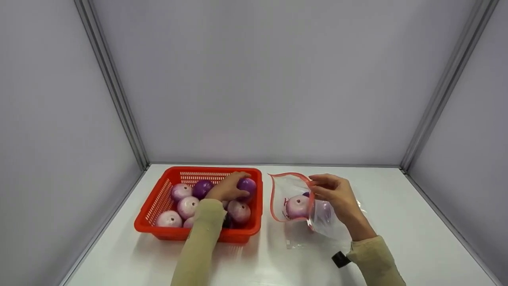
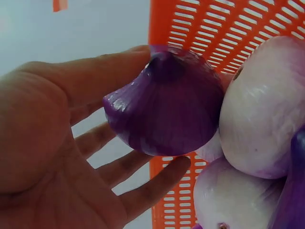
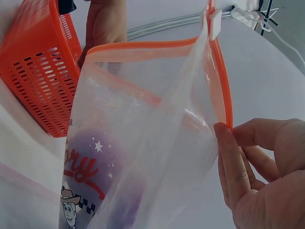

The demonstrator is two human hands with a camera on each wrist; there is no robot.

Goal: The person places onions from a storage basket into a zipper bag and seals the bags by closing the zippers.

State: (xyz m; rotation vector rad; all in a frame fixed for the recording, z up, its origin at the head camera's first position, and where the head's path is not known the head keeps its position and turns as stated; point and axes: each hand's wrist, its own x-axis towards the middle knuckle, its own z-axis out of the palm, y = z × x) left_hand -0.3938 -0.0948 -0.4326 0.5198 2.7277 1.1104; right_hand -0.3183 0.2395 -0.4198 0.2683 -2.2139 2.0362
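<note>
Over the right part of the red basket [image 1: 158, 229], my left hand [image 1: 230, 187] grips a purple onion [image 1: 247, 186]. Up close in the left wrist view, the thumb lies along the top of that onion [image 2: 164, 105] and the fingers spread beneath and behind it. My right hand [image 1: 335, 194] pinches the orange rim of a clear zip bag [image 1: 278, 186] between thumb and fingers. The mouth of the bag gapes towards the basket. Inside the bag are a pale pink onion [image 1: 297, 206] and purple shapes, blurred by the plastic.
Several pale onions [image 1: 168, 219] and a dark purple onion [image 1: 203, 188] lie in the basket. White table [image 1: 274, 262] surrounds basket and bag. Grey-white panels [image 1: 254, 87] enclose the back and sides. A white slider [image 3: 215, 24] sits on the bag's orange zip.
</note>
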